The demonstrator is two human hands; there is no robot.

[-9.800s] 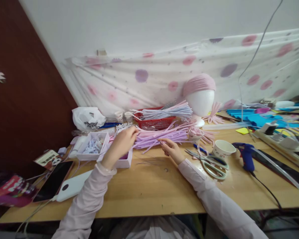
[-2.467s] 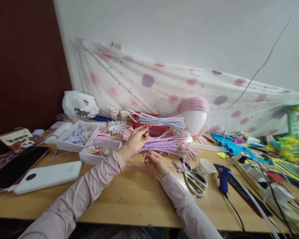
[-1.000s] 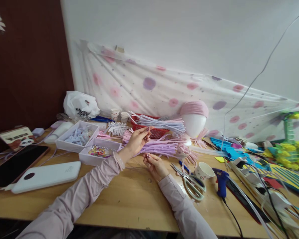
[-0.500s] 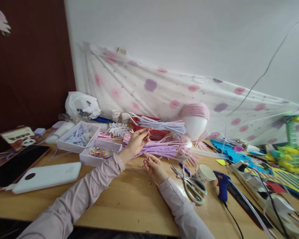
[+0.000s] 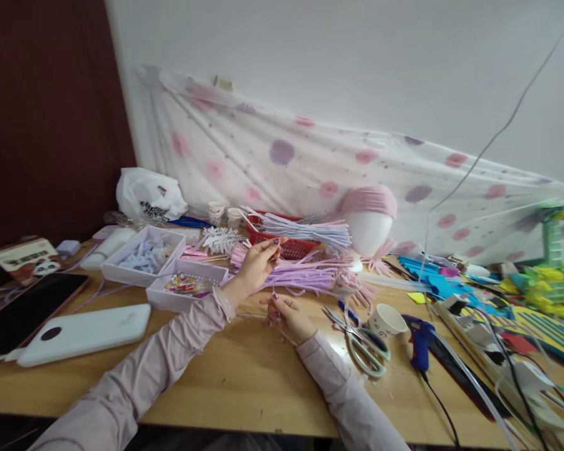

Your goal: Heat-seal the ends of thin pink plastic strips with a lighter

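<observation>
My left hand [image 5: 258, 266] is raised over the table with thumb and forefinger pinched together; what they grip is too small to make out. Lower and to its right, my right hand [image 5: 289, 318] is closed in a pinch, palm partly turned up. A thin, pale strand [image 5: 251, 316] trails leftward from the right fingers. At the right fingertips shows a tiny shiny bead-like piece [image 5: 275, 294]. Behind both hands lies a bundle of purple pipe cleaners [image 5: 305, 280]. Scissors [image 5: 361, 347] with pale handles lie partly open to the right of my right hand.
Left stand a white box of beads and charms [image 5: 183, 300], another white box [image 5: 115, 274], a power bank [image 5: 87, 334] and a phone [image 5: 32, 310]. A red basket [image 5: 296, 250] and foam head [image 5: 369, 232] stand behind. Right are a paper cup [image 5: 386, 321], glue gun [image 5: 421, 347] and power strip [image 5: 470, 341].
The view has shifted slightly. Both hands keep their pinched grips and nearly the same places; the right fingers have turned a little, and the tiny shiny piece at their tips shows more clearly.
</observation>
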